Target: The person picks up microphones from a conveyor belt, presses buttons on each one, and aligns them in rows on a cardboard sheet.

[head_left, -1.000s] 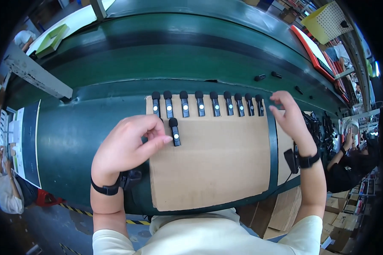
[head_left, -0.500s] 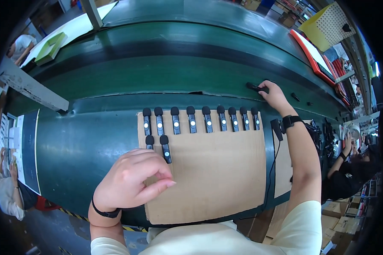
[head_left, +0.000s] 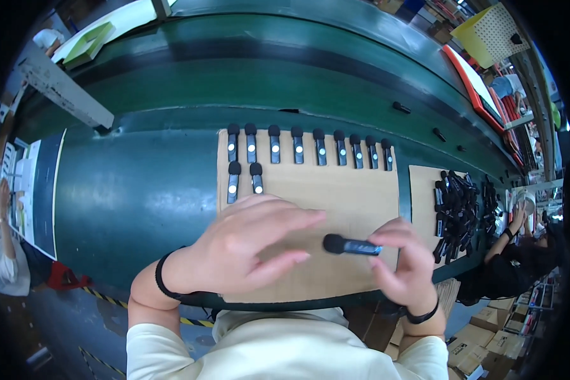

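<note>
The right hand [head_left: 414, 271] pinches 1 small black mic [head_left: 351, 246]. The empty left hand [head_left: 239, 244] is half open over the brown cardboard [head_left: 342, 196].

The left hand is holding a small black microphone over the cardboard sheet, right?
Not the left hand: the head view shows the right hand holding the small black microphone over the cardboard sheet.

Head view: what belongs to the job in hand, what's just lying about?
In the job: black foam-tipped device in the right hand; nine similar devices in a row, two below; cardboard sheet under them; likely also the dark heap at right and loose dark pieces beyond the sheet.

Seemingly just lying about: light green tray; yellow perforated bin; cardboard boxes, lower right.
</note>
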{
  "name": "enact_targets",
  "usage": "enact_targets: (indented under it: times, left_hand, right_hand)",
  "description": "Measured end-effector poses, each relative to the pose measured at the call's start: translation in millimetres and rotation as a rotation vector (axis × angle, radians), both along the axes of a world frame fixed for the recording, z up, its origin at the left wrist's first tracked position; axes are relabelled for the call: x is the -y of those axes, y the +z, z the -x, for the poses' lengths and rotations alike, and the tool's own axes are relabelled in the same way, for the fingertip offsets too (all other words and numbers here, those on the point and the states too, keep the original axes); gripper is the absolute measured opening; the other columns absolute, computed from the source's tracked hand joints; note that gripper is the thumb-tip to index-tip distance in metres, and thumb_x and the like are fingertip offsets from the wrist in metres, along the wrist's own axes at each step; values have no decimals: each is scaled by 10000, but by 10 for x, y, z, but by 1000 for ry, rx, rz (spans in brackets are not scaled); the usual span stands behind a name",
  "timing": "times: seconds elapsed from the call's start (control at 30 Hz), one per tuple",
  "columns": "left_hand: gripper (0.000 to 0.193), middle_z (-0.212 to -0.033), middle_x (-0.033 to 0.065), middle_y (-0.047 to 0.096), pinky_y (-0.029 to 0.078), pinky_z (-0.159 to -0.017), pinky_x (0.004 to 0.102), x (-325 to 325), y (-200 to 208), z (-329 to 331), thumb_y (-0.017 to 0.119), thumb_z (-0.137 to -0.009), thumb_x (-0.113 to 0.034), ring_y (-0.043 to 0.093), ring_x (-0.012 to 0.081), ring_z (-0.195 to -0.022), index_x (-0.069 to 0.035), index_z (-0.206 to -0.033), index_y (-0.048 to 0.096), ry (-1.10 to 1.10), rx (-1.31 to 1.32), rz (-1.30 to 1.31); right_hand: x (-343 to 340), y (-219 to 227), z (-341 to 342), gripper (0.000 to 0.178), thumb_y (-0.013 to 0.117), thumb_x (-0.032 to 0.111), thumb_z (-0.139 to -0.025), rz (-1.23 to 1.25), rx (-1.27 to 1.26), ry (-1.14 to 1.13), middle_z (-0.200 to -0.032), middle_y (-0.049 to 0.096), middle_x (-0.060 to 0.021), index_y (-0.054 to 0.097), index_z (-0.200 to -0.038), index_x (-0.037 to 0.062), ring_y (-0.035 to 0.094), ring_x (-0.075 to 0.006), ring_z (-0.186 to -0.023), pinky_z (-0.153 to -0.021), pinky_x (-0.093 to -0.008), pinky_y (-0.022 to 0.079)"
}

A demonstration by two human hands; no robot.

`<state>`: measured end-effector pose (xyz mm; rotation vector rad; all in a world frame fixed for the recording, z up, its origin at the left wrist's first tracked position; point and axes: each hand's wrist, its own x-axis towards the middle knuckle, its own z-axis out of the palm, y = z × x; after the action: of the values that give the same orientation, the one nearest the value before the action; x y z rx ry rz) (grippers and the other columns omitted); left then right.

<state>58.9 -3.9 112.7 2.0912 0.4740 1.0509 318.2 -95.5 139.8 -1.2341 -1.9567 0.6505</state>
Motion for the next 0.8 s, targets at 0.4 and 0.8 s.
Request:
enact_targets:
  times: [0.4, 0.8]
  left_hand:
    - [325, -854, 97, 668, 501, -808, 400, 91, -25, 20, 815, -700, -59, 627, 265, -773, -11, -997, 692, -67, -11, -20]
    - [279, -855, 79, 668, 486, -876, 445, 52, -27, 31, 807, -701, -61, 620, 248, -774, -31, -953, 692, -49, 0, -46]
  right_hand:
    - [48, -268, 414, 301, 749, 11, -772, -136, -200, -41, -876, 630, -114, 612, -1039, -4, 570, -233, -792, -742, -331, 441]
    - [-8, -294, 474, 302, 761, 25, -777, -159, -222, -39, -847, 618, -105, 610, -1037, -3, 559, -227, -778, -724, -330, 438]
